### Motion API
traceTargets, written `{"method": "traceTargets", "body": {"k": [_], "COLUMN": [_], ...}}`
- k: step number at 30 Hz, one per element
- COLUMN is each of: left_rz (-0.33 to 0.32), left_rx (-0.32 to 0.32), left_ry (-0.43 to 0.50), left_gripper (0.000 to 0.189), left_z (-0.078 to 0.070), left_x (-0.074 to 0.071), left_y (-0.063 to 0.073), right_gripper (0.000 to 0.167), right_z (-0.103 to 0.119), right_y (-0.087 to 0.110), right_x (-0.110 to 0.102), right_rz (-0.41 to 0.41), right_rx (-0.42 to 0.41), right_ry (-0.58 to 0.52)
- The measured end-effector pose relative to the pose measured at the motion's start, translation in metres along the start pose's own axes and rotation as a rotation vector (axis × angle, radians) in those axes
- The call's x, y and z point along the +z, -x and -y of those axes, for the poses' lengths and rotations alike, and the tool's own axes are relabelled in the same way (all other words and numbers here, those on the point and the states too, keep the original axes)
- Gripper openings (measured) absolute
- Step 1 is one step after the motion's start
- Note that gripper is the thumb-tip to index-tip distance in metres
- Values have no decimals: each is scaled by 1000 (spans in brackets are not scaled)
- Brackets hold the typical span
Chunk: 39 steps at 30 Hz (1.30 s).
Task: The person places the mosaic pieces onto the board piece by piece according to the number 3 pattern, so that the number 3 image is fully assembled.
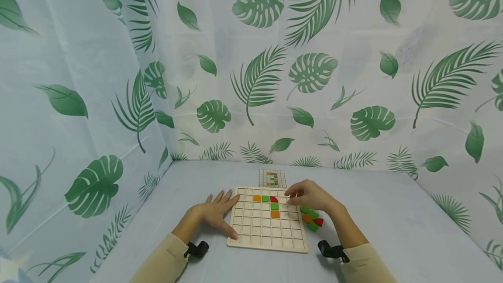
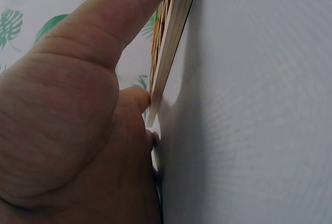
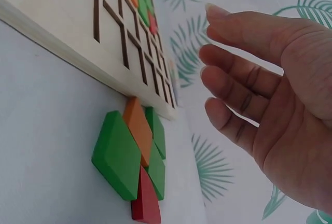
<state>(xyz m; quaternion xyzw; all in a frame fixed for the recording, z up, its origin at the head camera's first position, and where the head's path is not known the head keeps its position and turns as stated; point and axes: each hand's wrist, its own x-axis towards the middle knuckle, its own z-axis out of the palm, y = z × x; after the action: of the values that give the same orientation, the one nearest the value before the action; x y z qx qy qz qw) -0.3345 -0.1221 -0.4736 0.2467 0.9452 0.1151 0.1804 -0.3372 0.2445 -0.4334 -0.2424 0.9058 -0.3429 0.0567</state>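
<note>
A wooden grid board lies flat, with orange, green and red blocks set in its upper cells. Among these are an orange block, a green block and a red block; a green one and an orange one continue downward below the red. My left hand has its fingers spread, with thumb and fingers touching the board's left edge. Over the board's upper right side hovers my right hand, its fingers loosely bent; the right wrist view shows nothing between them.
Several loose green, orange and red blocks lie beside the board's right edge. Behind the board is a small card picturing a grid with coloured squares. A leaf-patterned curtain stands behind and beside the pale table.
</note>
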Motion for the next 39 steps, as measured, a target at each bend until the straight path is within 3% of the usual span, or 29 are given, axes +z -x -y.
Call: {"method": "traceTargets", "body": {"k": [15,25,39], "left_rz": [3,-3,-1], "left_rx": [-1,17,15], "left_ry": [3,5,4], "left_gripper": [135,135,134], "left_z": [2,2,0], "left_x": [2,0,-1], "left_y": [-1,0,0], "right_gripper": [28,27,26], "right_z": [-11,-19,-26], "right_y": [4,8,9], "right_x": [-7,-12,-12], "right_rz": [-13,-76,-67], "right_rx": [17,88,142], "right_ry": [-6,38,25]}}
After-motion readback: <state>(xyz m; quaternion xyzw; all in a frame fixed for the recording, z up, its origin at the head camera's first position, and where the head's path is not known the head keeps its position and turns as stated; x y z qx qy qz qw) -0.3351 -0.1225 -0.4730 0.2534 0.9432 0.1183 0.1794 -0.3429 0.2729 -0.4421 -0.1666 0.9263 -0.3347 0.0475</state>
